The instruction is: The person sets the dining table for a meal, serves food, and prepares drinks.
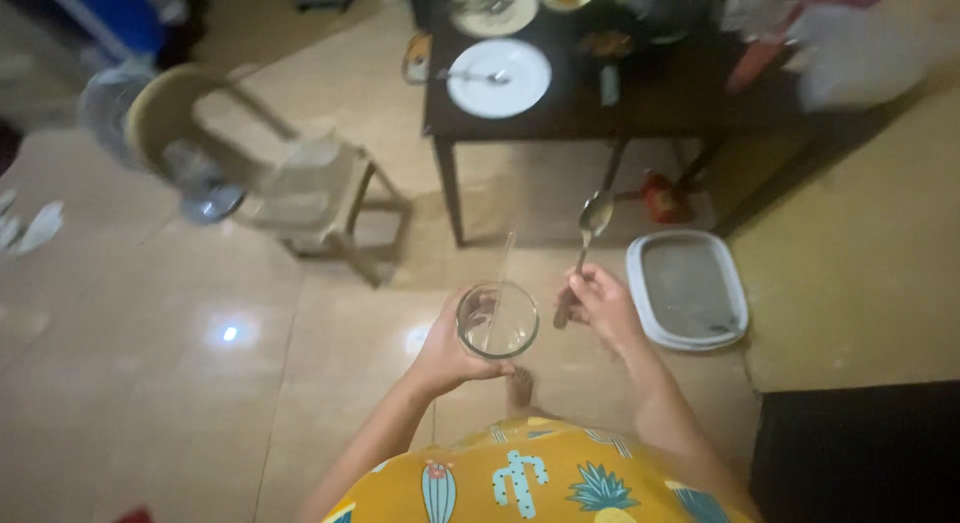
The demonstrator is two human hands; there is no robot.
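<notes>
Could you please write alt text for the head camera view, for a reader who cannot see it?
Seen from above, a person's left hand holds a clear glass while the right hand holds a metal spoon over a tiled floor. Ahead are a dark table with plates and a wooden chair.

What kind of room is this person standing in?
Probably a home dining area: a dark table carries a used white plate with cutlery, a chair stands on the tiled floor, and the person holds a glass and spoon.
</notes>
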